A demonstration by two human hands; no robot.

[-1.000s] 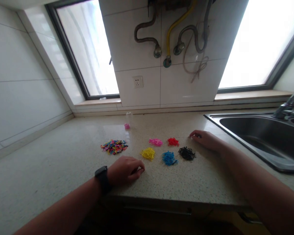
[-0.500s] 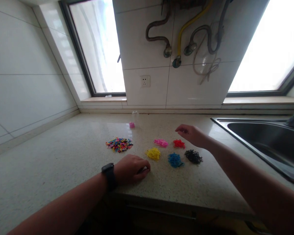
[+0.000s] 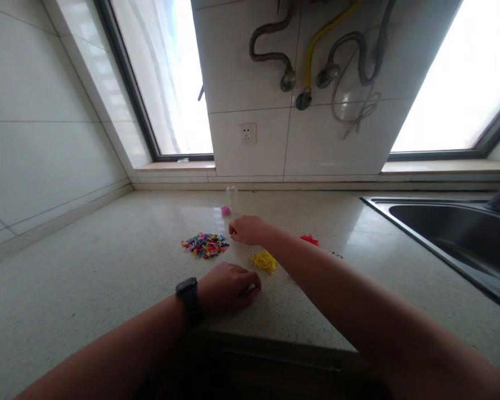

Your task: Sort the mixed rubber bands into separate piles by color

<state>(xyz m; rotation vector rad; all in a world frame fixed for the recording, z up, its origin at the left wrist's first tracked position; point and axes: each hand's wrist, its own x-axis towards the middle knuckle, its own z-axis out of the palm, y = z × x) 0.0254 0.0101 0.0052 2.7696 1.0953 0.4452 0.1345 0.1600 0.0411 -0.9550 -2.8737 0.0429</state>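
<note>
My right hand [image 3: 246, 230] hovers by the right edge of a mixed-colour pile of small, thin pieces [image 3: 205, 245] that look like little rubber bands. Its fingers are drawn together, and anything between them is too small to make out. On the counter near its front edge rests my left hand [image 3: 230, 286], fingers curled in and a dark watch [image 3: 189, 294] on the wrist. Just beyond it lies a yellow pile [image 3: 264, 261], partly behind my right forearm. Past that forearm show part of a red pile [image 3: 309, 239] and a few black pieces [image 3: 337, 255].
A clear container [image 3: 231, 195] and a small pink object [image 3: 225, 210] are at the back of the speckled counter [image 3: 108, 278]. A steel sink [image 3: 441, 233] is set in at the right. Pipes and a socket [image 3: 248, 133] are on the tiled wall.
My right hand has swung left from above the red pile to the mixed pile. Its forearm now hides the pink and blue piles and most of the black one. My left hand stays put.
</note>
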